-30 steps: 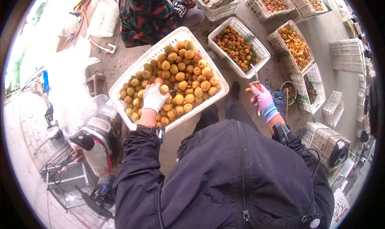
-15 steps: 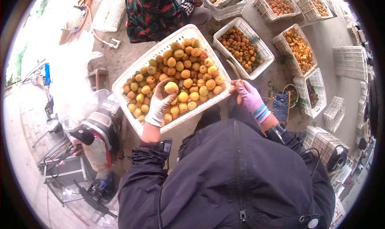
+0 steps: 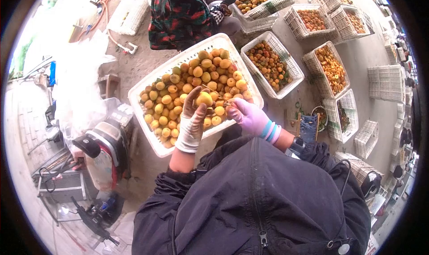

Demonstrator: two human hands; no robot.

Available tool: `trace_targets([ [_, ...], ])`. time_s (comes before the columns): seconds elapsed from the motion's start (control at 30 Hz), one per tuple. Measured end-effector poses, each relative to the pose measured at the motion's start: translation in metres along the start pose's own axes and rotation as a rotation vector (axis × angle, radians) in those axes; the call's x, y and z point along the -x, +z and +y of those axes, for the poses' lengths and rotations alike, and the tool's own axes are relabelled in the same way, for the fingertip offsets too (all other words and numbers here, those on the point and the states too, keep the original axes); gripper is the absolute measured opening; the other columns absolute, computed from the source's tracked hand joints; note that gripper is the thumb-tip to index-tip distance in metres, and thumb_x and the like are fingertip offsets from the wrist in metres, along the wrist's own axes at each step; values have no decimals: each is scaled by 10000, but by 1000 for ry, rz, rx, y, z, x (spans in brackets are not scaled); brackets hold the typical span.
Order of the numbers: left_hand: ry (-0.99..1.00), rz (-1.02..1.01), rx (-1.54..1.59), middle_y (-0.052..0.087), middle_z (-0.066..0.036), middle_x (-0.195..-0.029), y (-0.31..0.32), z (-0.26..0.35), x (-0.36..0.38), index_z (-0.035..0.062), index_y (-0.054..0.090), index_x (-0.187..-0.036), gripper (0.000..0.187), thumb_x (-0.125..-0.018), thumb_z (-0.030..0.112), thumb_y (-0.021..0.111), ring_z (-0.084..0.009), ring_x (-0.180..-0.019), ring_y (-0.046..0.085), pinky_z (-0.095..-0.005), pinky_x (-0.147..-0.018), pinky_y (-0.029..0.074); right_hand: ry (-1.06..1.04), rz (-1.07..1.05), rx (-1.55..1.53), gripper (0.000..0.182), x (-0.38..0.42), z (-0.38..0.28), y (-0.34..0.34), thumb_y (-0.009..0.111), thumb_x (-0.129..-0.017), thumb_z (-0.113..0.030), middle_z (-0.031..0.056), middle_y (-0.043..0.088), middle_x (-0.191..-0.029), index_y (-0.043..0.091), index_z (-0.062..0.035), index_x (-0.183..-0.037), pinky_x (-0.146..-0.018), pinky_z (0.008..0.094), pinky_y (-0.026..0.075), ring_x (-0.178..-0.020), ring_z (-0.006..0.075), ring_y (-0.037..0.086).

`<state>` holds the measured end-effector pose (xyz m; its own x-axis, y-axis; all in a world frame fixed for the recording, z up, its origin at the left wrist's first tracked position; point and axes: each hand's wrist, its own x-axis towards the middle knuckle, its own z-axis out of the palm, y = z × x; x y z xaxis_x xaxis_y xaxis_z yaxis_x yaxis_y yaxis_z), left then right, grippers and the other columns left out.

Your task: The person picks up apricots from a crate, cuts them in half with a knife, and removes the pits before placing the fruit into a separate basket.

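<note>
A white plastic crate full of orange-yellow fruit sits in front of me. My left hand, in a white glove with stained fingers, holds a yellow fruit above the crate's near part. Just right of it, my right hand, in a purple glove with a blue-striped cuff, is closed on the handle end of a thin curved tool. The tool reaches leftward over the fruit, close to the held one; whether it touches that fruit is unclear.
Another person in a patterned jacket sits beyond the crate. More fruit crates stand at the right and back. A small stool and a bucket are at the right, a scooter at the left.
My right hand has moved left from the crate's right edge, bringing the tool over the fruit near my left hand. My left hand has shifted slightly right with its fruit.
</note>
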<state>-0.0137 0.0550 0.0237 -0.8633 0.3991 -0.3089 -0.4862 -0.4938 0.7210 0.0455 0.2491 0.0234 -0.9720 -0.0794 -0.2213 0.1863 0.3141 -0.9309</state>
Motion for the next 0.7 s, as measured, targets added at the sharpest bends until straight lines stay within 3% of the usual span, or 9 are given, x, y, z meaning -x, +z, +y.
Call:
trace_targets([
  [0.07,59,7,-209,512,-72,-1305,-9,-3,-1,113,440,-1371,573,-860,67,695,-130,-1023,578,-248,-818,520,48,-32,1,375,-1,-8,3,493,-968,-439,161,630,-827,552,-69,-970,-698,404,485,-815,347,638],
  [0.23,105,-45,-229,507,-72,-1312,-11,6,2,88,428,-1353,599,-836,94,730,-136,-1120,519,-250,-880,484,-2,-113,91,334,-5,-29,7,501,-960,-416,155,637,-883,566,-89,-986,-742,432,487,-872,362,629],
  [0.5,96,-23,-158,530,-64,-1279,-15,14,9,73,418,-1367,602,-848,106,721,-140,-1110,526,-260,-919,468,22,-180,167,330,-13,-28,22,502,-961,-413,171,627,-864,546,-87,-987,-730,450,481,-865,378,622],
  [0.57,88,-3,-178,539,-71,-1276,-14,15,12,67,412,-1375,618,-846,119,727,-145,-1113,534,-262,-934,461,-127,-50,227,220,-13,-34,26,518,-959,-281,56,554,-643,515,-83,-863,-584,348,454,-606,242,582],
  [0.6,88,-1,-175,539,-71,-1276,-12,15,12,67,412,-1375,618,-846,119,727,-145,-1113,534,-262,-934,461,-126,-54,229,220,-13,-36,26,518,-959,-281,56,554,-643,515,-83,-863,-584,348,454,-606,242,582],
  [0.67,186,-4,-273,539,-78,-1280,-11,13,12,59,417,-1367,619,-839,121,734,-143,-1132,525,-256,-936,457,-30,-103,312,307,-14,-39,26,503,-964,-389,177,622,-827,526,-82,-968,-683,471,476,-816,405,617],
  [0.7,186,-3,-271,539,-78,-1280,-10,10,13,59,417,-1367,619,-839,121,734,-143,-1132,525,-256,-936,457,-29,-105,312,307,-13,-35,28,503,-964,-389,177,622,-827,526,-82,-968,-683,471,476,-816,405,617],
])
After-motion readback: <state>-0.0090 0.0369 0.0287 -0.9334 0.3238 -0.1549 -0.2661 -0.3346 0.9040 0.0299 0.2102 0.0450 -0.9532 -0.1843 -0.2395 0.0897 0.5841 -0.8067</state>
